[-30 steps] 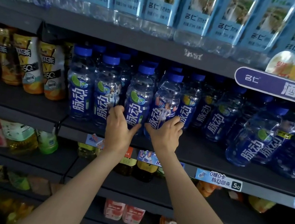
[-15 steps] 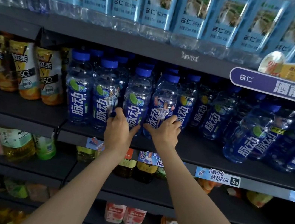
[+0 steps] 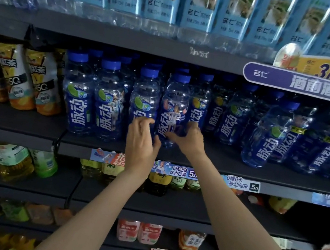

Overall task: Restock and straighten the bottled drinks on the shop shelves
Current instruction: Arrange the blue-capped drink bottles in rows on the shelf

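Straightening in progress on the middle shelf [image 3: 27, 122]: right hand [image 3: 188, 139] grasps the fourth front bottle [image 3: 172, 108], label turned askew; left hand [image 3: 141, 142] loosely curled beside the third bottle [image 3: 145, 95], grip unclear. Left-end bottles face forward. The tilted bottle [image 3: 268, 134] further right remains.

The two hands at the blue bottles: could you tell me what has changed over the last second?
The left hand has shifted right from the gap between the second and third front bottles to the third bottle. The right hand still grips the fourth bottle, which seems slightly turned. The other bottles and the shelf look unchanged.
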